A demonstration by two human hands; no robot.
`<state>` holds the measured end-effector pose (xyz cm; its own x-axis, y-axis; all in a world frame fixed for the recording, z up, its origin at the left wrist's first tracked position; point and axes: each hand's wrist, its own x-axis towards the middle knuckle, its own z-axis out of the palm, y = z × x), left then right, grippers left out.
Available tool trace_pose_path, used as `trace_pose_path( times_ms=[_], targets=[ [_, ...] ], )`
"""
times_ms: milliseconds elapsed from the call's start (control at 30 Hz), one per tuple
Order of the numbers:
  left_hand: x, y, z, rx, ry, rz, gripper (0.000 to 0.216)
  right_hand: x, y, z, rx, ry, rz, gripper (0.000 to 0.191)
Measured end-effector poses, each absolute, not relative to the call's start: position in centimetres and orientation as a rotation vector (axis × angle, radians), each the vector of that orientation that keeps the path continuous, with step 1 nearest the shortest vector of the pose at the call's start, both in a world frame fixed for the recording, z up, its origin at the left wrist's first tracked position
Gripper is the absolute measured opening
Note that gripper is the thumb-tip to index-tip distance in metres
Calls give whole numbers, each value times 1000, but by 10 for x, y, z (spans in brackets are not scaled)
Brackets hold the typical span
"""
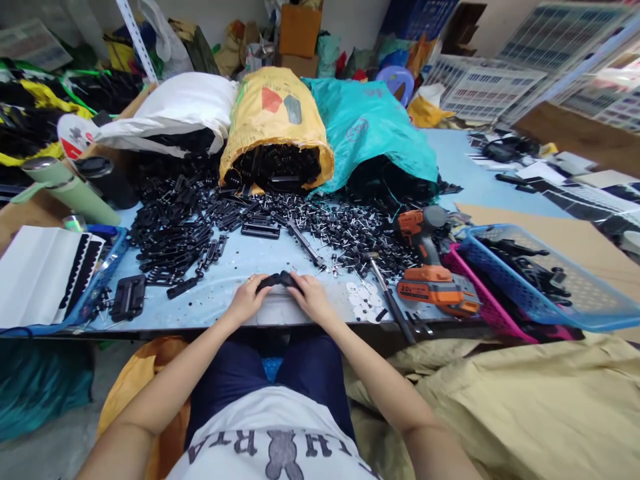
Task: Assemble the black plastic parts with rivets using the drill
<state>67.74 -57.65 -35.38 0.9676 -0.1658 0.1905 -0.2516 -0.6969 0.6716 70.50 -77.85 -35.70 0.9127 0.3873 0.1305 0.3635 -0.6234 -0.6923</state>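
At the near edge of the light blue table (235, 303), my left hand (249, 298) and my right hand (311, 295) both grip one small black plastic part (278, 280). The left fingers close on its left end, the right fingers on its right end. The part rests just above a pale block on the table edge. A spread of loose black plastic parts (175, 227) and small rivets (345, 233) lies just beyond my hands.
Yellow (275, 113), teal (370, 127) and white (170, 110) sacks spill black parts at the back. An orange cordless drill (425, 240) and a hammer (385, 287) lie to the right, beside blue (545, 293) and pink baskets. A blue tray (100, 280) with papers sits left.
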Motion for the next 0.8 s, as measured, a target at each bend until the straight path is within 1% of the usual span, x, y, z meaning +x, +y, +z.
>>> trace_pose_path(
  times_ms=[100, 167, 200, 300, 367, 400, 567, 633, 733, 800],
  targets=[
    [669, -589, -348, 2111, -241, 221, 26, 713, -766, -342, -1796, -81, 322, 49],
    [665, -598, -342, 2035, -215, 220, 28, 714, -759, -332, -1544, 43, 505, 50],
    [664, -600, -340, 1990, -169, 190, 32, 714, -756, -328, -1472, 54, 542, 50],
    [664, -600, -337, 1759, -9, -122, 38, 713, -757, -323, -1414, 17, 484, 53],
    [666, -594, -336, 1623, 1, -346, 37, 713, -760, -325, -1449, -19, 414, 51],
    [666, -591, -336, 1597, -8, -403, 36, 712, -762, -327, -1477, -45, 383, 49],
    [668, -579, -332, 1740, -4, -440, 34, 709, -765, -340, -1553, -173, 287, 42],
    [669, -580, -331, 1901, -61, -376, 36, 709, -764, -343, -1551, -173, 293, 42],
    [669, -590, -331, 2194, -284, -40, 39, 709, -765, -342, -1560, -161, 303, 43],
    [670, -600, -331, 2271, -415, 150, 33, 710, -766, -340, -1565, -167, 318, 44]
  ],
)
